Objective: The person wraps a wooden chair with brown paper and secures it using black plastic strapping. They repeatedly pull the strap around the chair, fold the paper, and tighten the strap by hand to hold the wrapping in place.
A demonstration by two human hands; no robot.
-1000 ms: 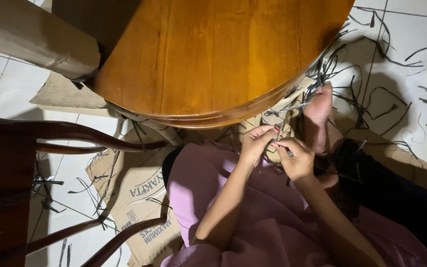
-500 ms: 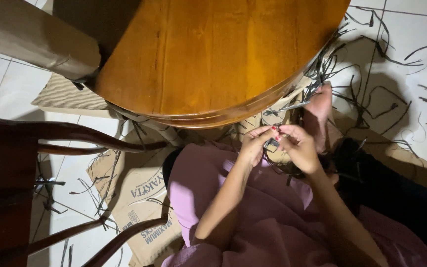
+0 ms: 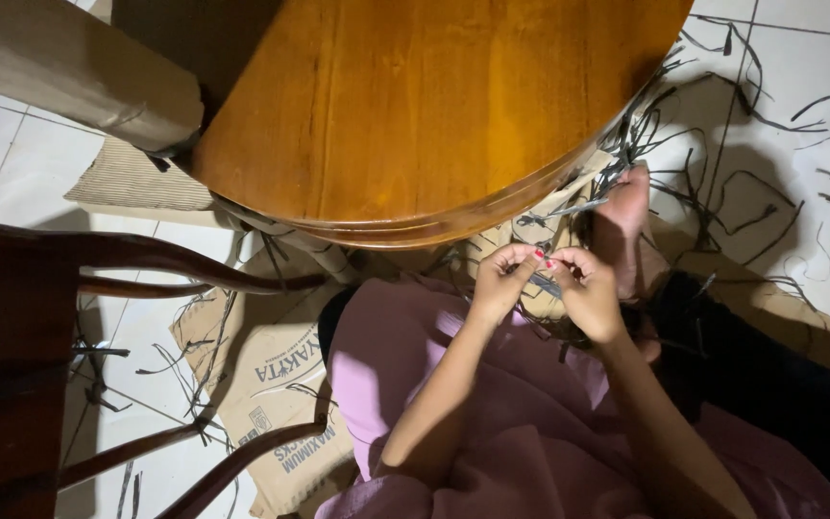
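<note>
My left hand (image 3: pixel 500 281) and my right hand (image 3: pixel 588 291) meet just below the rim of a round wooden table (image 3: pixel 415 106), over my lap in pink cloth (image 3: pixel 405 356). Both pinch a thin dark strip (image 3: pixel 551 284) between thumb and fingers, fingertips almost touching. More dark strips (image 3: pixel 569 207) hang in a tangle under the table edge beside my bare foot (image 3: pixel 622 226). What lies under the hands is hidden in shadow.
Dark strips (image 3: pixel 722 183) lie scattered over the white tiled floor at right. Flattened cardboard (image 3: pixel 276 384) lies on the floor at left. A dark wooden chair (image 3: pixel 21 365) stands at far left, and a cardboard tube (image 3: pixel 69 77) crosses the top left.
My two hands have drawn together, then shifted slightly down and left while working the strip. The table, chair and foot have stayed put.
</note>
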